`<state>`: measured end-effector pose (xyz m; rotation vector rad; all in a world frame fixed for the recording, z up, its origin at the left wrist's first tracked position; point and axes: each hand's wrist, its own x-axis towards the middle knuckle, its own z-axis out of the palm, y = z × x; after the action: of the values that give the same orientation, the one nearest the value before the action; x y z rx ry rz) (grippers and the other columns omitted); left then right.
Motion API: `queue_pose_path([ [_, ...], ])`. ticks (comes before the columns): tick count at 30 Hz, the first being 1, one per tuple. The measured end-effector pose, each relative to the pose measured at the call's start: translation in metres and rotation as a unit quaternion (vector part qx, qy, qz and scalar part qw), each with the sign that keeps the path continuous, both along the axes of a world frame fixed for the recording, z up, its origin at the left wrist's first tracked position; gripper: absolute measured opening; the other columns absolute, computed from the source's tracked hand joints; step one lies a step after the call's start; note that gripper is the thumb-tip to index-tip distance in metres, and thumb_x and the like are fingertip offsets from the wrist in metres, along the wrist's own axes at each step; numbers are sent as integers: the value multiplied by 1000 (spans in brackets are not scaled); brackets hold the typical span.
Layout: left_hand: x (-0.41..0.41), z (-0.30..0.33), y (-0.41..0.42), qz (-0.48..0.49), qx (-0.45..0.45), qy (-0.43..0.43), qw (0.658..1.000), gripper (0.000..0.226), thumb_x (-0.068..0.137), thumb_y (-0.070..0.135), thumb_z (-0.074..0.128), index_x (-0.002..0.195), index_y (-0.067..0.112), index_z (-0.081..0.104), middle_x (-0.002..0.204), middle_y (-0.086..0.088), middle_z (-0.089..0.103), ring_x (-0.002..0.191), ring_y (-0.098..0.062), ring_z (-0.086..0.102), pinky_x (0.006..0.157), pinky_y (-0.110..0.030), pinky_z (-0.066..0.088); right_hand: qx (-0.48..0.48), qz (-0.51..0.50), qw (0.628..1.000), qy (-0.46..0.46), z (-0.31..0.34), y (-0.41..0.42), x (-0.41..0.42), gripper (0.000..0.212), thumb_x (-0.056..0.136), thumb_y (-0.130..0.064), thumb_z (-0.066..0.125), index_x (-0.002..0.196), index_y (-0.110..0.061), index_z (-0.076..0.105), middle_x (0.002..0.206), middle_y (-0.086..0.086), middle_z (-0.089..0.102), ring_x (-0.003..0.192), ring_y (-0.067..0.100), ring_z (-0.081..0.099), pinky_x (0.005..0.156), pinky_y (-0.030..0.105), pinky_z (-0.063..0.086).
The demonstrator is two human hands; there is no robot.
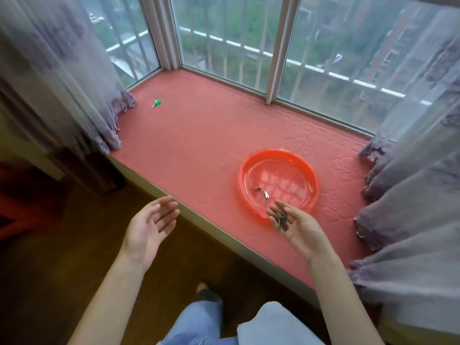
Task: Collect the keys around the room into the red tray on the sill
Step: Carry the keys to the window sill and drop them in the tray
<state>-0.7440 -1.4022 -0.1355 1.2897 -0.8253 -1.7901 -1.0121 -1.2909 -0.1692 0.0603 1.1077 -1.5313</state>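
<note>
1. The right hand (297, 226) was held palm up just over the near rim of the red tray (314, 175), its grip loose and wide, fingers spread rather than curled.
2. A small bunch of dark keys (281, 220) lay across the fingers of that hand, resting there, not pinched.
3. The left hand (149, 226) hovered palm up above the wooden floor (62, 257), just short of the sill's front edge, its grip fully slack and holding nothing.
4. The round red tray sat on the red-covered window sill (199, 145), toward the right side and near the front edge.
5. Two small keys lay inside the tray on its floor: a dark one (258, 188) and a pale silvery one (266, 194) just beside it.
6. A green-headed key (156, 103) lay alone on the sill's far left, well apart from the tray and near the hem of the left sheer curtain (74, 83).
7. Another sheer curtain (410, 195) hung bunched at the sill's right end.
8. Blue-jeaned legs (199, 324) showed at the bottom of the view.
</note>
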Motion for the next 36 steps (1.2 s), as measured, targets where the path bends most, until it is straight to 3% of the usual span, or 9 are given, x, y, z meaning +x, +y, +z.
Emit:
queue_pose_path([
  [4,-17,4,-62,-75,-9,-22,997,29,96,16,35,101,16,63,94,-3,68,92,-17,64,79,-31,46,5,-51,998,-21,-13,-39,-7,22,93,1,41,101,3,62,96,17,66,84,23,68,66,26,59],
  [9,-51,4,-118,-142,11,-29,989,26,95,17,38,99,15,63,95,-3,67,91,-18,63,77,-30,46,3,-131,990,-44,-19,-71,-30,26,93,2,37,95,-2,62,83,10,67,61,11,67,52,16,53],
  [14,-95,-5,-152,-177,23,-21,984,25,95,15,38,98,14,63,93,-3,67,88,-18,63,77,-29,47,-9,-181,983,-29,-28,-94,-59,26,91,5,37,92,-1,62,68,6,72,60,12,68,53,18,54],
  [21,-141,-29,-187,-173,31,-13,984,24,94,14,39,96,15,62,88,0,68,84,-15,64,77,-28,47,41,-188,981,-10,-58,-121,-98,23,95,1,36,95,1,59,83,14,65,66,17,69,58,23,57],
  [28,-172,-58,-220,-196,53,-18,979,24,94,15,38,98,16,62,87,2,68,80,-11,66,73,-25,48,54,-209,976,-18,-88,-145,-115,20,96,-4,39,98,2,58,91,16,63,83,25,64,62,23,58],
  [36,-207,-85,-252,-234,61,-35,970,24,95,16,37,96,18,61,92,1,65,81,-11,63,72,-24,46,71,-229,971,20,-131,-163,-135,38,86,19,32,104,-3,58,94,12,63,86,20,64,73,23,53],
])
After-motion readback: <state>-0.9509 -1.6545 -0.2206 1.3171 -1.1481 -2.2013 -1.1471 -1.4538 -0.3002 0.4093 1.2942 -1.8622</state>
